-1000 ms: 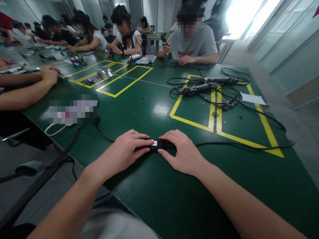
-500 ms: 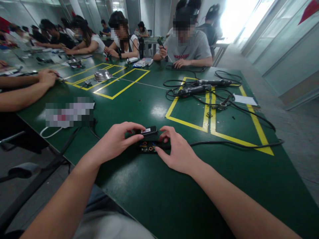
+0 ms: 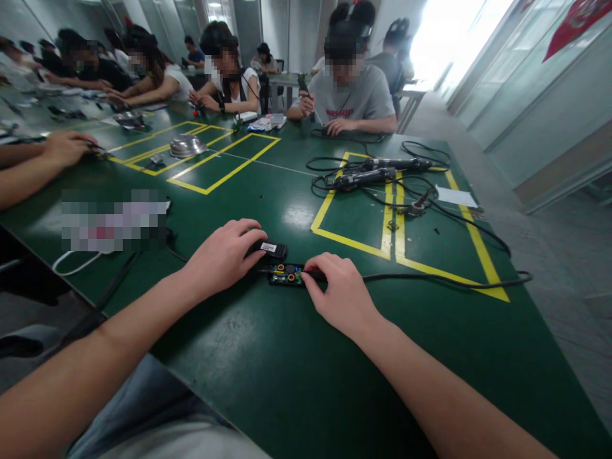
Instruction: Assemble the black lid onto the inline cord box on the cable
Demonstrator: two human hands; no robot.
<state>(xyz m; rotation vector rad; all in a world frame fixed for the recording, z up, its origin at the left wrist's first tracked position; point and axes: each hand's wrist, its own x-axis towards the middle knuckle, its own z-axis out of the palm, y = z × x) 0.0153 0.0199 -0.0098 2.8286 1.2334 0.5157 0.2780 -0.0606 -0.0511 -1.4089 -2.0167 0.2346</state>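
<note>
My left hand (image 3: 233, 250) pinches a black plastic cover (image 3: 276, 250) with a white label, holding it just behind an opened black housing. In that housing lies a small circuit board (image 3: 285, 275) with copper-coloured coils. My right hand (image 3: 338, 287) is closed at the housing's right end, thumb and fingers pinching the board's end where the black cable (image 3: 430, 276) comes out. Its fingertips partly hide that end. From there the cable runs right across the green table.
Two black electric screwdrivers (image 3: 368, 177) with coiled cords lie at back right inside yellow tape. A metal bowl (image 3: 187, 146) stands back left. A blurred pale packet (image 3: 115, 223) is left of my hands. Across the table a person in a grey shirt (image 3: 356, 95) works; another person's arm (image 3: 52, 156) reaches in from the left.
The cover in my left hand has moved left and turned, leaving more of the circuit board uncovered. My right hand's fingers have closed at the board's cable end. The camera view has shifted slightly.
</note>
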